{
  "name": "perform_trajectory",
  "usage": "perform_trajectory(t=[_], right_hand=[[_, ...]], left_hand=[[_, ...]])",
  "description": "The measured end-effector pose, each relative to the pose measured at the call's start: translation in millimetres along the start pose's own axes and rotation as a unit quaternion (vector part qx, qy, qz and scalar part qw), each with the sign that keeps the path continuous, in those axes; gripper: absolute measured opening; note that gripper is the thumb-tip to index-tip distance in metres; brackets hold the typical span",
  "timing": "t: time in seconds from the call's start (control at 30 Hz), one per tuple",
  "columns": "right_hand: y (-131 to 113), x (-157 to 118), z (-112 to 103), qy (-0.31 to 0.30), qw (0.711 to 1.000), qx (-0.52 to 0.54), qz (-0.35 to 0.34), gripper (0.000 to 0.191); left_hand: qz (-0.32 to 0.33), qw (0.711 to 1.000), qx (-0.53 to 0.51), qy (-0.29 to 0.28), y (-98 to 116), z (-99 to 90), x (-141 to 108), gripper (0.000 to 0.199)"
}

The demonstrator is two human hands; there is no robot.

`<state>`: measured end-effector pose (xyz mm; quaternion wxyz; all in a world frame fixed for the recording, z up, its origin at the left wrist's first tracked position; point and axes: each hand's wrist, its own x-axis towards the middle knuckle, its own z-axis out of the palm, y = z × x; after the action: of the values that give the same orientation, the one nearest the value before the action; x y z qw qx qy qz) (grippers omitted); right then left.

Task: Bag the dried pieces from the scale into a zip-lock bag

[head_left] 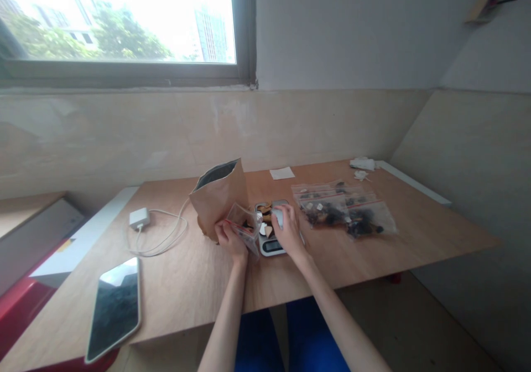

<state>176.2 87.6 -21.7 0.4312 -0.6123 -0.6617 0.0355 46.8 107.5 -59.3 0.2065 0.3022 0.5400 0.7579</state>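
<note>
A small clear zip bag (244, 229) with a few dark pieces inside is pinched near its edge by the person's left hand (230, 240), whose fingers are curled closed around it. The bag tilts just beside a digital kitchen scale (271, 245), which stands on the table with its display facing the person. Loose dark and tan pieces (264, 213) lie on the scale's platform. The right hand (288, 231) is over the scale, fingers curved downward beside a pale object (277, 217); whether it has hold of that object cannot be told.

Behind the left hand, an upright brown paper bag (219, 200) with a dark lining stands open. To the right of the scale lie flat clear bags (344, 211) with red stripes, filled with dark pieces. Farther back are a white paper slip (282, 173) and crumpled white tissue (362, 164). On the left of the wooden table (398, 244) are a white charger (139, 218) with its looped cable and a smartphone (115, 308). A window (124, 23) above the table shows trees and tall buildings.
</note>
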Motion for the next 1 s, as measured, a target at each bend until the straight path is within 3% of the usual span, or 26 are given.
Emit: perform_trajectory(t=[0.2, 0.47, 0.73, 1.0], right_hand=[[4, -22, 25, -0.064, 0.991, -0.120, 0.007, 0.053], [6, -21, 27, -0.034, 0.988, -0.152, 0.013, 0.035], [10, -2, 14, -0.106, 0.979, -0.172, 0.035, 0.027], [29, 15, 15, -0.141, 0.978, -0.136, -0.067, 0.018]], left_hand=[[-0.026, 1.000, -0.007, 0.011, 6, -1.1, 1, 0.018], [-0.018, 1.000, 0.013, 0.021, 6, -0.8, 3, 0.016], [-0.012, 0.999, 0.028, 0.019, 2, -1.4, 3, 0.020], [0.006, 0.999, 0.052, 0.014, -1, -2.0, 4, 0.021]])
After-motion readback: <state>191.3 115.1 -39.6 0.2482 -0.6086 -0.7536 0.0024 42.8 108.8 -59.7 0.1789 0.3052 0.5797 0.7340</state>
